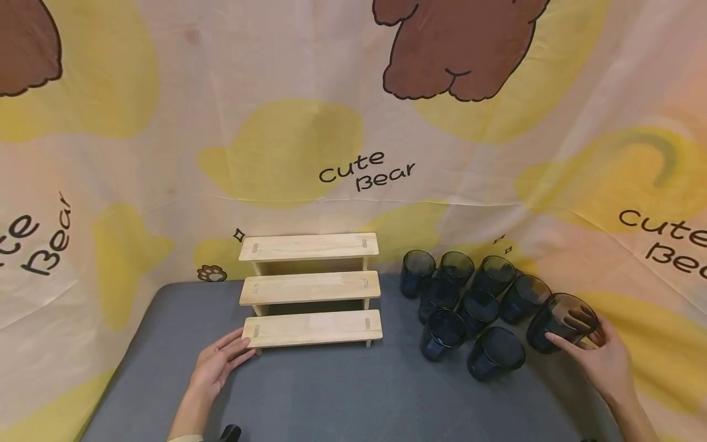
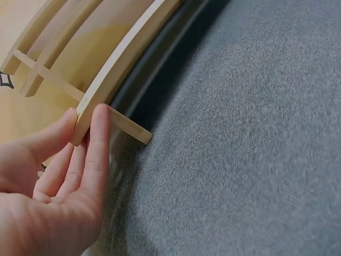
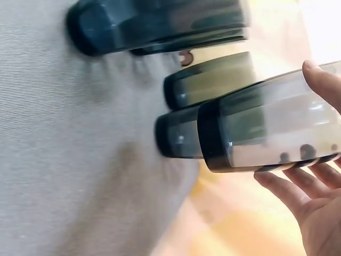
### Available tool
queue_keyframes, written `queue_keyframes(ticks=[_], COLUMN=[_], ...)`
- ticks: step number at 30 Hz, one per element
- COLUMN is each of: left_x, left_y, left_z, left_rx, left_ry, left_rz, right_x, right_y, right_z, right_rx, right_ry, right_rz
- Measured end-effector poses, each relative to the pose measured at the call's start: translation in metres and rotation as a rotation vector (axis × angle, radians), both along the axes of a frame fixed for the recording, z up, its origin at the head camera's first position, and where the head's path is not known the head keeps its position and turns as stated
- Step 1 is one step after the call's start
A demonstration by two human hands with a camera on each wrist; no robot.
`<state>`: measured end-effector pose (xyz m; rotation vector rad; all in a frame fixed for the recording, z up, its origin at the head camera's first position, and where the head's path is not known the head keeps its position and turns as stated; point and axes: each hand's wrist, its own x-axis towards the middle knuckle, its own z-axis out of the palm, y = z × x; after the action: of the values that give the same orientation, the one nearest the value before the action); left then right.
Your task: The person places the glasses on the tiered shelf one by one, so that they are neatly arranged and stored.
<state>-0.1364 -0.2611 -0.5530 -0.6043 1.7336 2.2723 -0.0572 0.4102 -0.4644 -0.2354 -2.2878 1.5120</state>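
Glass (image 1: 548,324) (tinted) in right hand (image 1: 607,362)

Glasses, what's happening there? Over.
Left hand pinching wooden stand by corner. Right hand gripping one glass, apparently in midair. Other glasses between it and stand.

The tiered stand (image 1: 311,288) is smooth, matt wood; the tumblers (image 1: 479,310) are glossy (glass or clear plastic, I can't tell); the surface (image 1: 331,393) looks like matt woven cloth.

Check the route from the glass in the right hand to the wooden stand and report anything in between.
Other dark glasses stand grouped on the table between the held glass and the wooden stand, so a low straight path looks blocked. The left hand holds the stand's left end, outside that gap.
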Motion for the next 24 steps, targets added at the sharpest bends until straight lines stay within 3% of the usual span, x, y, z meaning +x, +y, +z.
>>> queue_keyframes(ticks=[3,6,20,24], left_x=[0.000,0.000,-0.002,-0.003], left_y=[0.001,0.001,-0.002,-0.003], left_z=[0.000,-0.001,-0.004,-0.004], left_rx=[0.011,0.030,0.079,0.077], left_ry=[0.009,0.013,0.003,0.014], left_rz=[0.008,0.013,0.022,0.000], right_x=[-0.003,-0.004,-0.017,-0.024], right_y=[-0.001,-0.003,-0.009,-0.014], right_z=[0.008,0.013,0.028,0.034], right_rx=[0.113,0.156,0.141,0.149], right_ry=[-0.034,-0.054,-0.066,-0.056], right_rz=[-0.046,-0.069,-0.052,-0.042])
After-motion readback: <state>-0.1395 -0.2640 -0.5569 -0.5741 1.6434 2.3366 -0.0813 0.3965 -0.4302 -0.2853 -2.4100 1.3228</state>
